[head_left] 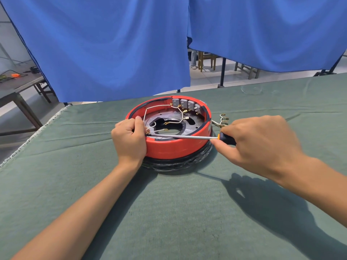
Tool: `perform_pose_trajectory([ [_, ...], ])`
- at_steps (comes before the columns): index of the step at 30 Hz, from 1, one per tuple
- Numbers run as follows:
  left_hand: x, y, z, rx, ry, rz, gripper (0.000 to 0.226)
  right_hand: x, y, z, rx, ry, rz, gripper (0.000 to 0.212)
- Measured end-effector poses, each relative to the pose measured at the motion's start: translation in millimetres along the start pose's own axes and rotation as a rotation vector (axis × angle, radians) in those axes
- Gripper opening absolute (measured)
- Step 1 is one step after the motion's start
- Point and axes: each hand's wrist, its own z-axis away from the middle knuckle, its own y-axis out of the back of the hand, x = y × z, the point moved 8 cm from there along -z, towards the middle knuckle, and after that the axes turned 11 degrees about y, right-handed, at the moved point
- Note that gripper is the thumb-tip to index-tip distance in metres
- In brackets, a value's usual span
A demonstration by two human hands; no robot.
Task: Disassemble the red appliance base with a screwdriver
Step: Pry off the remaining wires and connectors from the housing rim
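The round red appliance base [178, 147] lies open side up on the green cloth, showing a black inner plate, white wires with brass terminals and a row of grey switch blocks [185, 104] at its far rim. My left hand [129, 139] grips the base's left rim, thumb up over the edge. My right hand [262, 143] holds the black-and-orange handle of a screwdriver [184, 136]. Its long metal shaft lies nearly level across the base, and its tip reaches the inside of the left rim beside my left thumb.
A black ring or cable coil [178, 162] sits under the base. A loose bundle of wires with brass terminals [222, 121] lies just right of it. The green cloth-covered table [169, 212] ends at a frayed left edge. Blue curtains [112, 44] hang behind.
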Motion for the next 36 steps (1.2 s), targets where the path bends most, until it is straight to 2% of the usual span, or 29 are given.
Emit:
perform_pose_trajectory([
  [8, 1, 1, 1, 0.010, -0.004, -0.005, 0.048, -28, 24, 12, 0.028, -0.071, 0.019, 0.036],
  [17, 1, 0, 1, 0.012, 0.004, 0.007, 0.048, -54, 43, 14, 0.087, -0.148, -0.034, 0.062],
  [21, 1, 2, 3, 0.013, 0.009, -0.008, 0.049, -62, 37, 14, -0.001, -0.166, -0.107, 0.045],
  [24, 5, 2, 5, -0.009, -0.007, -0.003, 0.046, -51, 37, 13, -0.114, -0.205, 0.056, 0.037],
  [25, 5, 2, 5, -0.020, -0.001, 0.003, 0.046, -46, 38, 13, -0.098, -0.193, 0.094, 0.034],
  [27, 3, 1, 4, -0.042, 0.019, 0.010, 0.045, -32, 40, 11, -0.042, -0.188, 0.110, 0.037],
  [29, -1, 1, 2, -0.096, 0.033, 0.011, 0.043, -15, 32, 12, -0.056, -0.213, 0.091, 0.043],
  [31, -1, 2, 0, -0.173, 0.029, 0.007, 0.041, 3, 11, 16, -0.112, -0.264, -0.029, 0.051],
  [33, 3, 4, 1, -0.218, 0.021, -0.006, 0.034, 16, -17, 19, -0.171, -0.351, -0.318, 0.056],
  [35, 8, 3, 4, -0.184, -0.002, -0.157, 0.023, 15, -45, 17, -0.243, -0.431, -0.656, 0.051],
  [36, 6, 3, 4, -0.138, 0.029, -0.279, 0.026, 12, -55, 13, -0.253, -0.439, -0.783, 0.045],
])
